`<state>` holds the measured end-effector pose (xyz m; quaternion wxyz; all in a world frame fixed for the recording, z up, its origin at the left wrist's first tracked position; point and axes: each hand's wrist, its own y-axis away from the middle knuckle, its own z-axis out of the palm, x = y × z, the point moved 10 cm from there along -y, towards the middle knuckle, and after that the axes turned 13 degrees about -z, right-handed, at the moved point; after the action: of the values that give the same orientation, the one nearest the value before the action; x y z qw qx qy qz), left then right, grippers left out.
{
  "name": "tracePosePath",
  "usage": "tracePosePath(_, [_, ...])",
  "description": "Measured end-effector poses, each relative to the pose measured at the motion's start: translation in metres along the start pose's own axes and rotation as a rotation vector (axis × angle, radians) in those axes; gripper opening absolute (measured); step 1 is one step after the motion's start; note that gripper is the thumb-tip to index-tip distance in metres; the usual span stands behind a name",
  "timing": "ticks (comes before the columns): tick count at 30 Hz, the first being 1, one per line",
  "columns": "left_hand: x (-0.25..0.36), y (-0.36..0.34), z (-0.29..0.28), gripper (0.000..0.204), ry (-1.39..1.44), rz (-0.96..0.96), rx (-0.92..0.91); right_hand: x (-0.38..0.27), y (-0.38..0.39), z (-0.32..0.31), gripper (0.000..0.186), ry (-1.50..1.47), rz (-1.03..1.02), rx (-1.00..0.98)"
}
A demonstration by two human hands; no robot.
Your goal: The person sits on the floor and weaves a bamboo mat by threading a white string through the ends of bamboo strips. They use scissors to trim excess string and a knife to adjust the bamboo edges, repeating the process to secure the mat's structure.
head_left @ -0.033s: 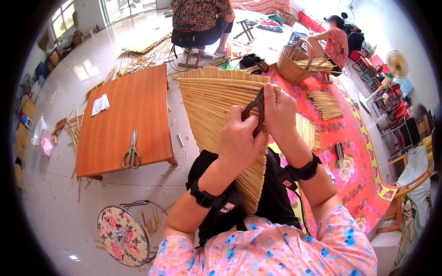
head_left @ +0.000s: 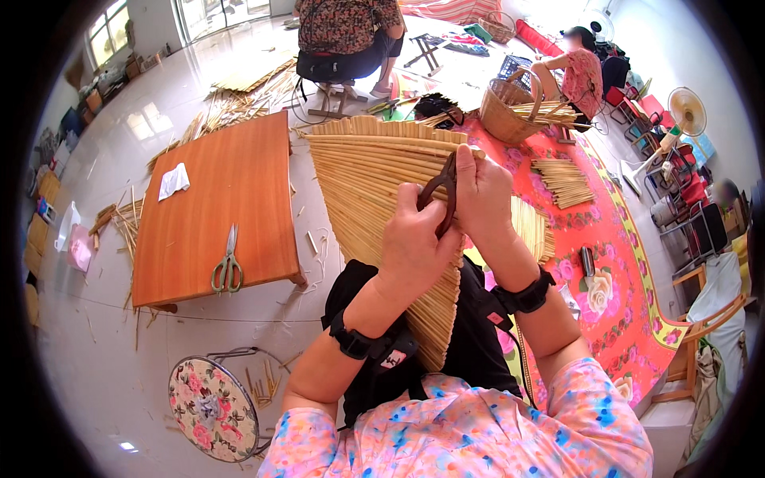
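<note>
"Head view: report hands and changes."

"Left hand [head_left: 418, 239] is closed around dark pincers [head_left: 450, 185]; right hand [head_left: 484, 191] grips the slatted panel [head_left: 382, 175] at its upper right corner, thumb beside the pincers. The panel rests over the lap. No clear change shows against the preceding frame; the work at that corner therefore appears at the same stage."

"Surface and room?"

"Scissors [head_left: 227, 269] lie at the table's [head_left: 211, 207] near edge, a white cloth [head_left: 174, 182] toward its left edge. A stick bundle [head_left: 563, 183] lies near the floral mat's [head_left: 615, 247] right edge. Beyond, a person [head_left: 347, 36] sits near a basket [head_left: 506, 115]."
</note>
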<state>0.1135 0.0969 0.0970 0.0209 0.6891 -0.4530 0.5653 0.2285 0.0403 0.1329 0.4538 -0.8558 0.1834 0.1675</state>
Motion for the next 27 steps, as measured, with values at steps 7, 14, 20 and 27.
tracePosePath(7, [-0.004,0.013,-0.021,0.017,0.054,-0.022,0.104,-0.021,-0.002,0.004,0.05,0.139,-0.072,0.02])
tracePosePath(14, [0.007,0.03,-0.128,0.01,0.156,-0.16,0.225,0.02,-0.002,-0.007,0.046,0.141,0.114,-0.01])
tracePosePath(20, [-0.008,0.039,-0.135,0.014,0.215,-0.177,0.054,-0.059,-0.003,-0.059,0.022,0.225,-0.237,0.298])
tracePosePath(27, [0.009,0.048,-0.121,0.014,0.235,-0.068,-0.169,-0.127,0.007,0.003,0.017,-0.501,-0.326,-0.228])
